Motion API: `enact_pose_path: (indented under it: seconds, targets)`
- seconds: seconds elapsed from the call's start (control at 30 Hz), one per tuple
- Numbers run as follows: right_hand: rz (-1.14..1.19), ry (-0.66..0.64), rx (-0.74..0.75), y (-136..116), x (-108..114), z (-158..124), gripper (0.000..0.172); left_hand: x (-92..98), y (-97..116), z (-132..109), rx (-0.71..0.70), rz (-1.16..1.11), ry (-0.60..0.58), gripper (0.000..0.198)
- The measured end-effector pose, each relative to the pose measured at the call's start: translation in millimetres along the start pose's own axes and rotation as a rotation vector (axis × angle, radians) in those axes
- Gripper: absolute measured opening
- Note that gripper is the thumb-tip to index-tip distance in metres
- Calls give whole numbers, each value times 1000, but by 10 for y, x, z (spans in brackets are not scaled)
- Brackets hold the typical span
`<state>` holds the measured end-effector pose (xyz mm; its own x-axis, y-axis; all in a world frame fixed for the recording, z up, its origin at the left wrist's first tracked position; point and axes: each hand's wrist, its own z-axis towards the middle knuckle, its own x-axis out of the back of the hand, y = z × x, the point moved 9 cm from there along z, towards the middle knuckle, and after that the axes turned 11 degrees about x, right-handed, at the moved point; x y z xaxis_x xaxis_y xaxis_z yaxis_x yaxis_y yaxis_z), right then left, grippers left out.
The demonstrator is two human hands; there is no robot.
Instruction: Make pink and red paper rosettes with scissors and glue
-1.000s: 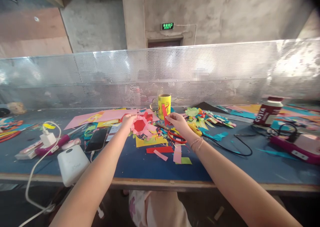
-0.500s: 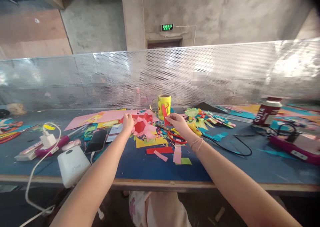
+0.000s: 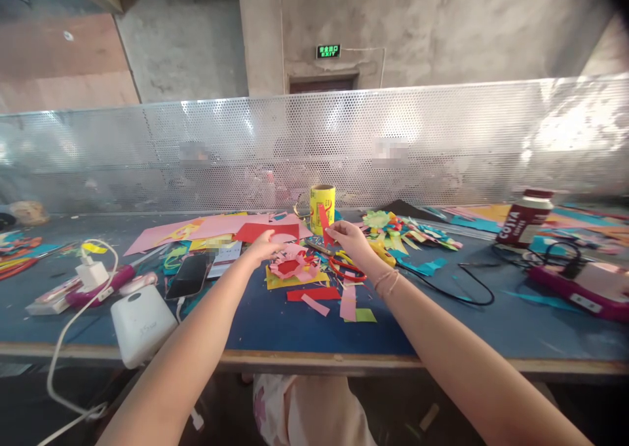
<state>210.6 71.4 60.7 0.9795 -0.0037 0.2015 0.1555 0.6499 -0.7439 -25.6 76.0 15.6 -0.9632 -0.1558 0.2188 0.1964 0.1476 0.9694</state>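
Observation:
A pink and red paper flower (image 3: 293, 264) lies flat on the blue table (image 3: 275, 325), on top of yellow scraps. My left hand (image 3: 262, 245) hovers just left of it, fingers stretched toward a red sheet (image 3: 263, 231), holding nothing. My right hand (image 3: 350, 241) pinches a small red paper strip (image 3: 324, 224) and holds it upright in front of a yellow roll (image 3: 323, 207). Red-handled scissors (image 3: 348, 270) lie under my right wrist.
A phone (image 3: 189, 276), a white device (image 3: 141, 323) and a plugged charger (image 3: 92, 273) sit at the left. Paper scraps (image 3: 413, 233), a black cable (image 3: 466, 282), a Costa bottle (image 3: 527, 217) and a pink device (image 3: 584, 287) lie at the right. A perforated metal screen (image 3: 442, 138) closes the back.
My left hand has let the paper flower down onto the table and drawn back a little; the red sheet behind it now shows. My right hand has stayed put with the red strip.

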Motion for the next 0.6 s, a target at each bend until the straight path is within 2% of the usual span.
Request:
enact_pose_path:
  seconds: [0.13, 0.27, 0.5, 0.6]
  targets:
    - [19, 9, -23, 31, 7, 0, 28, -145, 7, -20, -38, 291, -175, 48]
    - [25, 10, -31, 61, 5, 5, 24, -226, -45, -42, -40, 475, -237, 21]
    - [27, 12, -42, 110, 11, 18, 27, -365, -85, -123, -45, 527, -346, 19]
    - [11, 8, -47, 126, 14, 20, 30, -357, -58, -117, -54, 516, -300, 25]
